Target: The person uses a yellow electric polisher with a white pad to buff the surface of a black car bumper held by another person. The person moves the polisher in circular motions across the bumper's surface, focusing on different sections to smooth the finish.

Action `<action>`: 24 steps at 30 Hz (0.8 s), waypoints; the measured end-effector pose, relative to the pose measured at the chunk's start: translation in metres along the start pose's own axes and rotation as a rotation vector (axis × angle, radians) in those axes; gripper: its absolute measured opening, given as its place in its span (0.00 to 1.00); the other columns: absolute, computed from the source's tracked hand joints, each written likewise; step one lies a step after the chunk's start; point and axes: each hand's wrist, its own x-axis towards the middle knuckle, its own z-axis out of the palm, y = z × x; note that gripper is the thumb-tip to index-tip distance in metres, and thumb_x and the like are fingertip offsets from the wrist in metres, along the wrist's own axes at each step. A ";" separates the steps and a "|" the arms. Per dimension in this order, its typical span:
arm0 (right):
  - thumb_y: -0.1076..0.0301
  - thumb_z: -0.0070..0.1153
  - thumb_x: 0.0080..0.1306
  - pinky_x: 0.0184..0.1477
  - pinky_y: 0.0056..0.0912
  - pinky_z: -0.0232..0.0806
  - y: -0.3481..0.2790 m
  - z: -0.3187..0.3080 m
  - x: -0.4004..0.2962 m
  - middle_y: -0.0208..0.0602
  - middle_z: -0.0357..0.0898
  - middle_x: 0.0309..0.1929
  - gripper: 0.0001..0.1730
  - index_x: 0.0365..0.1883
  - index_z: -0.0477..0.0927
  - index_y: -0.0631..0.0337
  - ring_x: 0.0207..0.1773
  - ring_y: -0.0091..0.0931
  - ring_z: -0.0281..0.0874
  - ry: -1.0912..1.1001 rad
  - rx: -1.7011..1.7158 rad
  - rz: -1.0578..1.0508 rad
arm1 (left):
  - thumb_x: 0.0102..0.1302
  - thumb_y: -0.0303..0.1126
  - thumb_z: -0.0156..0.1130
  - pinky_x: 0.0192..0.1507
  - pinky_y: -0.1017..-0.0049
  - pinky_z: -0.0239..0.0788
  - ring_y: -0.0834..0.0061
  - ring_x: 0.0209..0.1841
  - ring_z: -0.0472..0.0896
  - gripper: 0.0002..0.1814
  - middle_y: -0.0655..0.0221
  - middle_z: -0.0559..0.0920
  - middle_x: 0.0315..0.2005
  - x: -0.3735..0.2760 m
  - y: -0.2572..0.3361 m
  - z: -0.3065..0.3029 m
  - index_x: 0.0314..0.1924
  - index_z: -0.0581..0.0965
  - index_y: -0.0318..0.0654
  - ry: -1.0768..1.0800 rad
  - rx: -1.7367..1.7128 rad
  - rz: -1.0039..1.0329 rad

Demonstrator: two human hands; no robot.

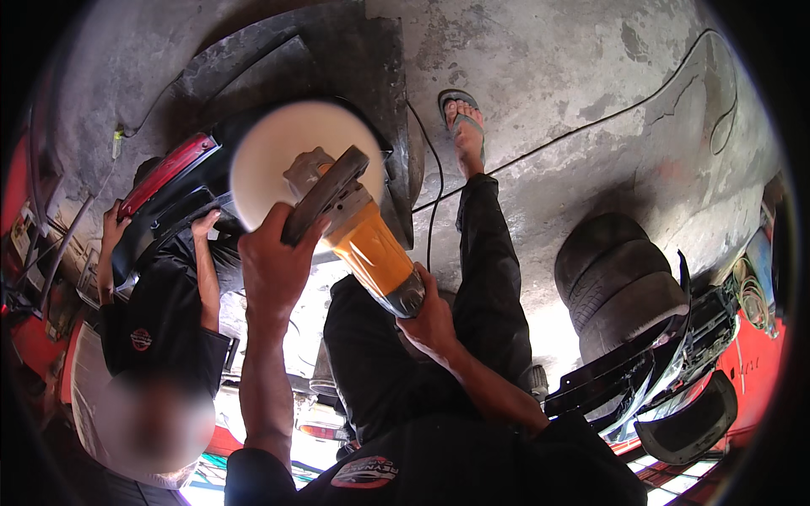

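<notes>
An orange and dark grey power polisher (373,246) slants across the middle of the view, held in both hands. My left hand (275,262) is wrapped around its dark front handle (329,193). Its rear end is gripped by my right hand (431,316). The wide cream buffing pad (266,152) looks smooth and blurred and overlaps a glossy black car body panel (231,136); contact between them cannot be made out. A red lamp strip (168,174) runs along the panel's left part. Another person's two hands (205,222) hold the panel's near edge.
A black cable (569,128) runs over the worn concrete floor (569,57), past my sandalled foot (468,129). Stacked tyres (614,272) and black car parts (683,417) stand on the right. A co-worker in a dark shirt (168,316) is close on the left.
</notes>
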 end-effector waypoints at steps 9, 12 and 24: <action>0.75 0.64 0.60 0.50 0.55 0.75 0.002 0.001 0.011 0.58 0.85 0.45 0.48 0.78 0.58 0.51 0.49 0.56 0.84 -0.063 -0.018 -0.253 | 0.66 0.33 0.77 0.26 0.74 0.61 0.81 0.21 0.69 0.15 0.68 0.76 0.18 -0.044 0.000 -0.036 0.33 0.78 0.34 0.153 0.016 -0.077; 0.75 0.67 0.60 0.52 0.50 0.76 -0.001 -0.003 0.012 0.56 0.85 0.47 0.48 0.77 0.59 0.55 0.51 0.52 0.85 -0.077 -0.037 -0.209 | 0.66 0.34 0.76 0.25 0.74 0.59 0.83 0.22 0.66 0.15 0.70 0.74 0.17 -0.036 -0.003 -0.037 0.34 0.78 0.33 0.141 0.006 -0.068; 0.73 0.67 0.60 0.54 0.53 0.75 0.025 -0.025 0.001 0.58 0.85 0.48 0.50 0.78 0.56 0.56 0.53 0.55 0.83 0.072 -0.055 -0.132 | 0.64 0.33 0.77 0.24 0.73 0.65 0.79 0.20 0.74 0.15 0.63 0.79 0.17 -0.007 0.015 0.018 0.33 0.78 0.33 -0.020 -0.105 -0.023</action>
